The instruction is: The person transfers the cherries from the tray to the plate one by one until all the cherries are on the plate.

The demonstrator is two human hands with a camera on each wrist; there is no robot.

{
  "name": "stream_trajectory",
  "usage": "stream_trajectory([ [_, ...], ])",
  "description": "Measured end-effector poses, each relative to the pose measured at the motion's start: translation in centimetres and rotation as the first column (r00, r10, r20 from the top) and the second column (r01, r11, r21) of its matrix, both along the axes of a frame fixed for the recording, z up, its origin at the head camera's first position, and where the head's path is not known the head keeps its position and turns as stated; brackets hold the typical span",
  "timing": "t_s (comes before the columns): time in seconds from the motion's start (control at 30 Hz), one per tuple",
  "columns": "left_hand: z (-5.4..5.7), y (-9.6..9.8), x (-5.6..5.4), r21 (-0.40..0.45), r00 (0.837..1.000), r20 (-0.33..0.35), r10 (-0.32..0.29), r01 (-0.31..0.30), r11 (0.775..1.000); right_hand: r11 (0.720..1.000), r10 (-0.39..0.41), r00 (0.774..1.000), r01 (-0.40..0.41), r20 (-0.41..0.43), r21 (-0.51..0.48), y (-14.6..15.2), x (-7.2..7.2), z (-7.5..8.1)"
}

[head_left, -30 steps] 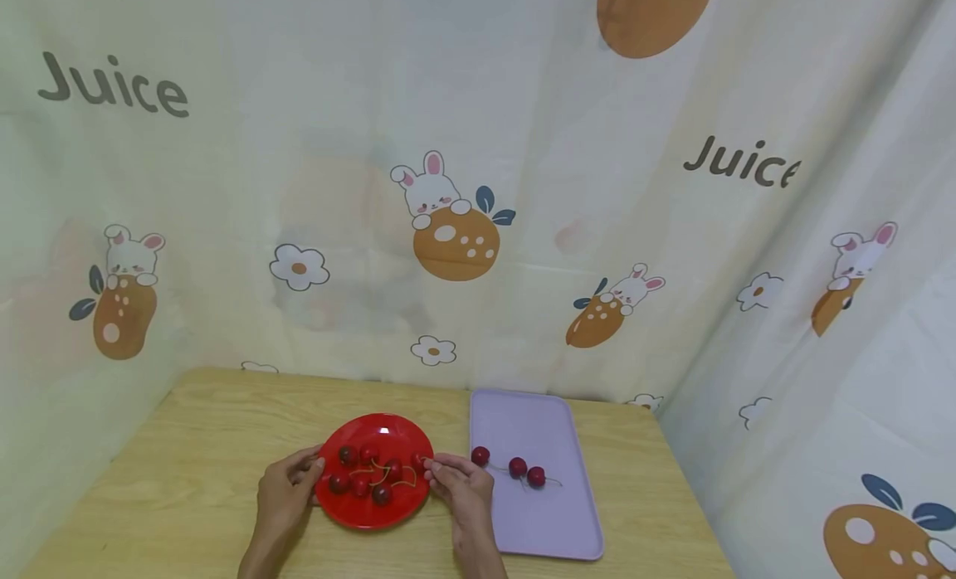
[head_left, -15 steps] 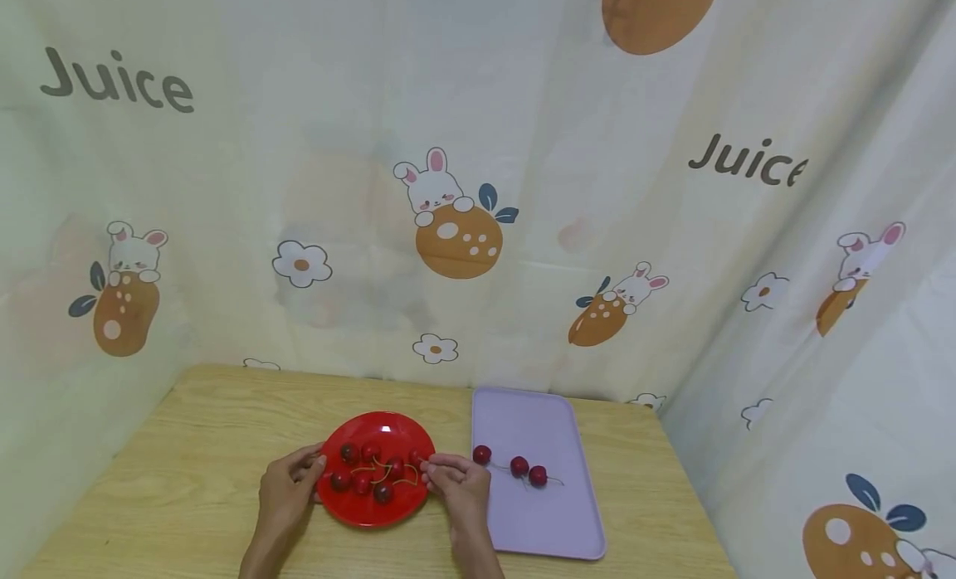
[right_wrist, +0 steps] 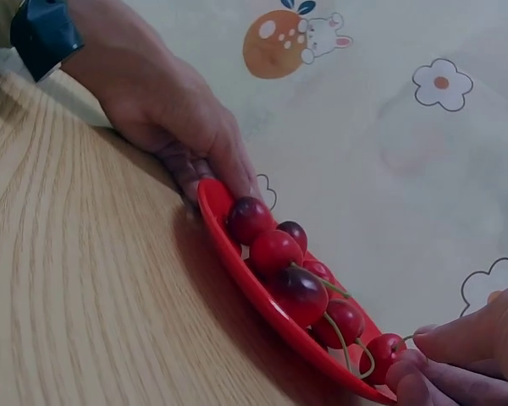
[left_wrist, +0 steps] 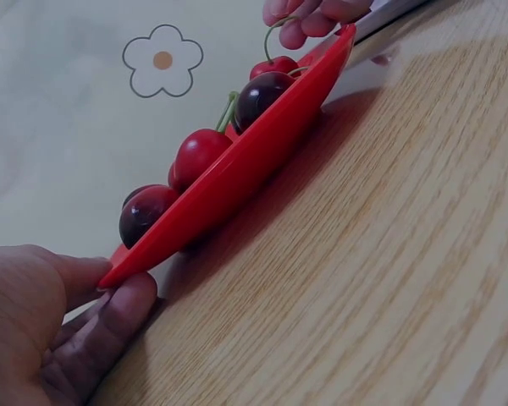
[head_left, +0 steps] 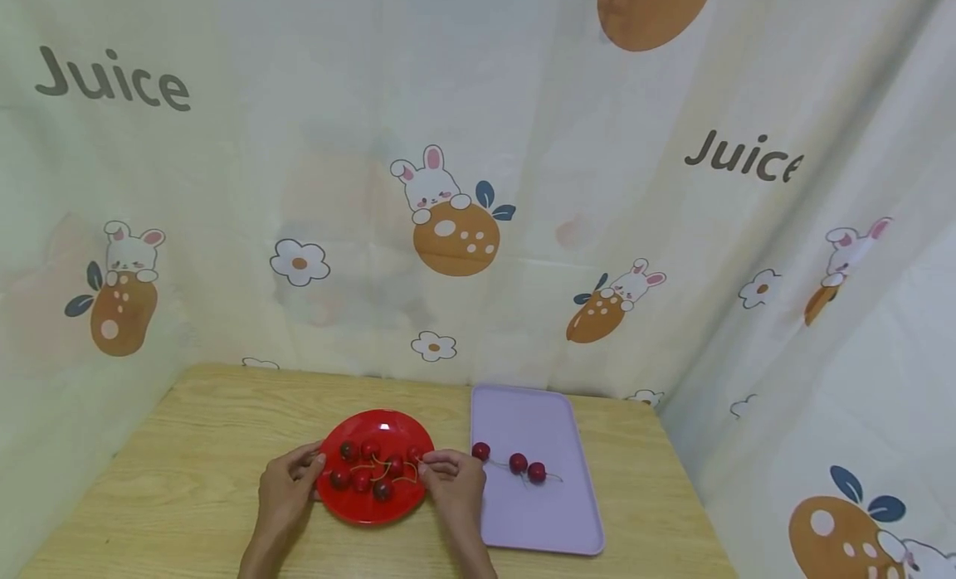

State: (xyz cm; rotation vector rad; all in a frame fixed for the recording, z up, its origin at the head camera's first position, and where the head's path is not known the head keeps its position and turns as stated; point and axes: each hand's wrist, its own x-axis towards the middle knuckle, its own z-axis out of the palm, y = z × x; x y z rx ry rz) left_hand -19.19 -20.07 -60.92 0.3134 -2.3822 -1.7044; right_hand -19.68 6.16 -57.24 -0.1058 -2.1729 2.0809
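Observation:
On the left, my left hand (head_left: 284, 489) holds the rim of a red plate (head_left: 369, 511), its thumb on top and fingers underneath. Several dark red cherries (head_left: 362, 479) with green stems lie in the plate. At the plate's right edge my right hand (head_left: 457, 486) pinches the stem of one cherry (right_wrist: 381, 355) between thumb and fingertips. That cherry sits low over the plate's edge; whether it touches the plate, I cannot tell. In the left wrist view, the fingers of the right hand (left_wrist: 317, 19) show above the far rim.
Right of the plate a pale purple tray (head_left: 541, 517) lies on the wooden table (head_left: 187, 479). Three cherries (head_left: 518, 463) with stems lie across the tray in a row. A printed curtain (head_left: 336, 148) hangs behind the table and along its sides.
My right hand has shifted slightly left over the plate, and the cherry it pinches has moved inward with it. The left hand and plate stay nearly where they were.

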Motion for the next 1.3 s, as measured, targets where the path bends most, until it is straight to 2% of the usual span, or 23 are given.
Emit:
stream_trajectory([
  [0.2,0.1,0.1,0.0,0.009,1.000,0.015,0.005,-0.005,1.000,0.998,-0.011,0.999,0.013,-0.031,0.055,0.3,0.1,-0.1],
  [0.53,0.3,0.1,0.0,0.000,1.000,0.002,-0.006,0.006,1.000,0.998,-0.025,0.999,0.027,-0.043,0.050,0.7,0.2,-0.2],
  [0.93,0.1,0.1,-0.1,0.011,0.999,0.037,-0.005,0.004,1.000,0.997,-0.042,0.995,0.048,-0.094,0.057,1.7,0.3,-0.2],
  [1.1,-0.1,0.1,-0.1,0.002,1.000,0.031,-0.004,0.004,1.000,0.994,-0.077,0.994,0.083,-0.075,0.078,2.4,0.3,-0.1],
  [1.3,0.1,0.2,0.0,-0.003,1.000,0.028,0.007,-0.007,1.000,0.990,-0.126,0.990,0.129,-0.063,0.052,3.4,0.1,0.2],
])
